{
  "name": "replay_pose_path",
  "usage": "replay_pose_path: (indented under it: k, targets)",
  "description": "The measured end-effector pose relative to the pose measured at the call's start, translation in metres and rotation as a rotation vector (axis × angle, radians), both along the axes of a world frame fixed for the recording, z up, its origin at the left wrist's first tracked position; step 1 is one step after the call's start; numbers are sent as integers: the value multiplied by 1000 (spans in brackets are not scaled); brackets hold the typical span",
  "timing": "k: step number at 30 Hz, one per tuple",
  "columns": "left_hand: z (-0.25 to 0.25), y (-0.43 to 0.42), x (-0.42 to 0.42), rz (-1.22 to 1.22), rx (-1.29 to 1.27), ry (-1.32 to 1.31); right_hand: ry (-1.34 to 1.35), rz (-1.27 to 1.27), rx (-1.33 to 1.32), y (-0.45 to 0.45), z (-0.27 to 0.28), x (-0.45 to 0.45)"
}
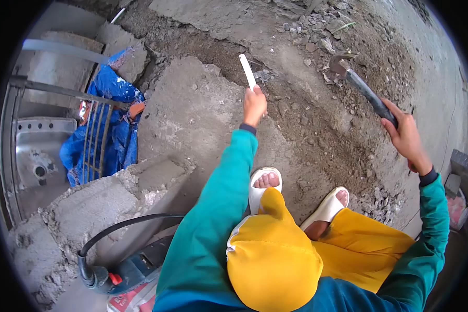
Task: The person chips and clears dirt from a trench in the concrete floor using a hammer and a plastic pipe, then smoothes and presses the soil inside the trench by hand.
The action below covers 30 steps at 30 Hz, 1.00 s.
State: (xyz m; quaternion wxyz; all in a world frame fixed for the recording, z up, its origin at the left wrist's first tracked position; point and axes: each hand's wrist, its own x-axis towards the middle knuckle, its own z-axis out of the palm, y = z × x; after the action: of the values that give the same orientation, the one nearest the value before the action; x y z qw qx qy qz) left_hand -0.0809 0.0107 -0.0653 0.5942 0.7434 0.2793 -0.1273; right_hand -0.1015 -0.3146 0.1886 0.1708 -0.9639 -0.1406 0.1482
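Note:
My left hand point(255, 106) is closed around the lower end of a short white pipe point(247, 71). The pipe points away from me, over a shallow dug channel in the ground. On the right, my right hand point(405, 132) grips a hammer point(367, 92) by the end of its dark handle. The curved metal head of the hammer hangs above loose soil and rubble point(317, 44), apart from the pipe. Both my arms are stretched forward in green sleeves.
Broken concrete point(187, 99) lies left of the channel. Further left are a steel sink point(41, 135), a metal frame point(8, 156) and a blue tarp point(109, 86). A power tool point(135, 270) with a black cable point(125, 223) rests at lower left. My sandals point(325, 213) stand beside the loose soil.

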Motion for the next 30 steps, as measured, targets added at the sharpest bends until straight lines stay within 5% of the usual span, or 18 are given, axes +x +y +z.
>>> replay_pose_path:
  k: [3,5,7,11,13,17,21,25,30]
  targets:
    - [-49,-1,20,-82,67,129,-94,52,-9,-22,-2,-13]
    - [-73,-14,8,-31,288,-32,-65,23,-29,-30,1,-25]
    - [-10,-24,-4,-21,129,142,-77,12,-20,-39,1,-39]
    - [-15,-39,-74,-358,421,-67,82,-107,75,-46,-7,-46]
    - [32,-53,-111,-707,113,161,59,-86,70,-47,-12,-43]
    - [56,-57,-126,-707,-116,407,84,-102,36,-42,-7,-37]
    - [21,-48,-79,-176,-129,139,85,-113,58,-40,-8,-32]
    - [-8,-80,-64,-143,-1,143,69,-83,107,-39,-10,-32]
    - [9,-86,-135,-451,-272,369,95,-64,89,-35,-9,-35]
